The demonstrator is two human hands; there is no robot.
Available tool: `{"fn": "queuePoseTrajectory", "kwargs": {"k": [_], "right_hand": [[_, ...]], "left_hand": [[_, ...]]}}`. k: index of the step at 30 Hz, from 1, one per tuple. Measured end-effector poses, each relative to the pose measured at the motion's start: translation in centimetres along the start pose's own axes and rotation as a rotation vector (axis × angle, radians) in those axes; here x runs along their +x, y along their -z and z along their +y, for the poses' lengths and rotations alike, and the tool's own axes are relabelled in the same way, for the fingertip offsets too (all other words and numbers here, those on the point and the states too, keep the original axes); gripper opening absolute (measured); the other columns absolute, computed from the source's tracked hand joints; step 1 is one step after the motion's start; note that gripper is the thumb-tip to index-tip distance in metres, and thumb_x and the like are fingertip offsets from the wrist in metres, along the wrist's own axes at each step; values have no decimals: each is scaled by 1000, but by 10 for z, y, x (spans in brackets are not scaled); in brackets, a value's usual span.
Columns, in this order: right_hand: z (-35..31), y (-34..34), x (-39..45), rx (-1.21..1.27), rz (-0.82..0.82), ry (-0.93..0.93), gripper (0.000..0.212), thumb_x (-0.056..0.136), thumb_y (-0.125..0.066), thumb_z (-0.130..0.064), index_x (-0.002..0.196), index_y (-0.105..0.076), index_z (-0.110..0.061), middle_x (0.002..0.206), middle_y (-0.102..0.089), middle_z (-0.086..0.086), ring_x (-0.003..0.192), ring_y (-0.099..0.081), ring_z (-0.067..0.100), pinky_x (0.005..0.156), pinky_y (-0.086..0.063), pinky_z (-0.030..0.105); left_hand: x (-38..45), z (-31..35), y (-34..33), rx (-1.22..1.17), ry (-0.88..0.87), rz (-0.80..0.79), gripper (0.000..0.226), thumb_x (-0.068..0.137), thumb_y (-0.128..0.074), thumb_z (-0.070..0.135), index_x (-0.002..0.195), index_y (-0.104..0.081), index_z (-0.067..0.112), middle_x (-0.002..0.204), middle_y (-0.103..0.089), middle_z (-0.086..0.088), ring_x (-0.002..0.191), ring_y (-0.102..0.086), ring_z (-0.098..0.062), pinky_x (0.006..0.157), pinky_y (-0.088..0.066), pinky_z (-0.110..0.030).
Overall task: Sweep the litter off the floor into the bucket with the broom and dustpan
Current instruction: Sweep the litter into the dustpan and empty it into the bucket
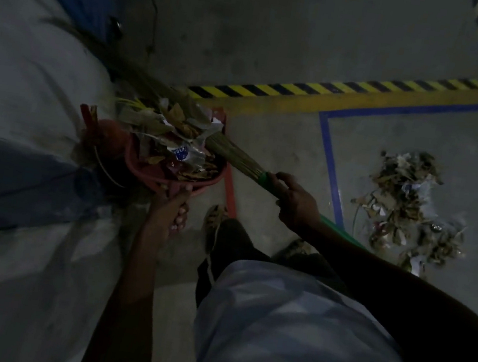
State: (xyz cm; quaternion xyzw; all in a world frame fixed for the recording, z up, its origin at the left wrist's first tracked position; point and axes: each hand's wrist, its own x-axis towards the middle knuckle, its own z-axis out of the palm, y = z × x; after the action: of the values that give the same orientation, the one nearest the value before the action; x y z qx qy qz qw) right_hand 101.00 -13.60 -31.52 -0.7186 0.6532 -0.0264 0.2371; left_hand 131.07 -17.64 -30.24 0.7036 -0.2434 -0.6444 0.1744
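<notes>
From the head view, the step in hand looks like carrying a loaded dustpan [171,171] to be emptied: the left hand [170,211] grips its handle with fingers curled under, and the red plastic pan is heaped with crumpled paper, dry leaves and a shiny wrapper. The right hand [291,202] is clamped round the green handle of the broom [232,157], whose stiff straw bristles lie across the load, seemingly pinning it down. Just left of the pan sits a dim reddish round shape with a thin wire loop, probably the bucket [104,143], though the gloom makes that uncertain. The next move, I judge, calls for tipping the pan over that rim while the bristles keep loose scraps from sliding off. More litter [406,204], a ragged pile of paper and leaves, waits on the rough concrete floor [284,27] to the right, inside a blue taped outline, near a yellow-and-black striped line.
</notes>
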Motion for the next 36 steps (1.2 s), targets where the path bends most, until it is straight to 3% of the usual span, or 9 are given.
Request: {"fn": "queuePoseTrajectory", "kwargs": {"k": [4, 10, 15, 20, 31, 36], "right_hand": [[-25, -16, 24, 2, -50, -33, 81, 78, -67, -1, 149, -37, -25, 144, -43, 4, 89, -63, 33, 51, -53, 40], [-48, -27, 53, -13, -87, -140, 75, 77, -65, -4, 143, -43, -30, 142, -43, -5, 86, -64, 27, 53, -54, 43], [-50, -25, 67, -56, -106, -140, 77, 77, -65, -4, 143, -39, -33, 140, -41, -6, 83, -63, 23, 51, -54, 42], [-42, -18, 70, -34, -97, -155, 74, 78, -64, -4, 145, -41, -28, 143, -41, -4, 82, -62, 25, 52, -54, 43], [-30, -3, 41, 2, 6, -256, 69, 82, -65, -3, 145, -44, -23, 143, -45, 0, 81, -63, 27, 51, -50, 36], [-21, -1, 24, 22, 19, -298, 68, 82, -66, -5, 144, -46, -23, 142, -46, -1, 77, -63, 26, 52, -44, 31]], "left_hand": [[38, 1, 21, 7, 76, -47, 50, 99, -61, 45, 66, -41, 15, 39, -36, 4, 27, -29, -7, 34, -21, -13], [98, 6, 33, 13, 334, -170, 57, 94, -55, 64, 59, -41, 22, 41, -34, 7, 28, -28, -5, 32, -20, -12], [136, 12, 36, -113, 473, -217, 49, 99, -55, 54, 65, -38, 23, 40, -35, 10, 29, -29, -2, 31, -19, -10], [153, 10, 35, -231, 480, -124, 42, 99, -64, 33, 69, -40, 18, 42, -41, 8, 30, -34, -1, 32, -27, -11], [122, 9, 23, -126, 500, -129, 46, 101, -58, 43, 67, -41, 18, 35, -37, 10, 26, -31, -1, 29, -24, -14], [103, -5, 7, -160, 464, -78, 45, 102, -60, 34, 65, -43, 16, 35, -39, 9, 28, -31, -1, 38, -27, -15]]}}
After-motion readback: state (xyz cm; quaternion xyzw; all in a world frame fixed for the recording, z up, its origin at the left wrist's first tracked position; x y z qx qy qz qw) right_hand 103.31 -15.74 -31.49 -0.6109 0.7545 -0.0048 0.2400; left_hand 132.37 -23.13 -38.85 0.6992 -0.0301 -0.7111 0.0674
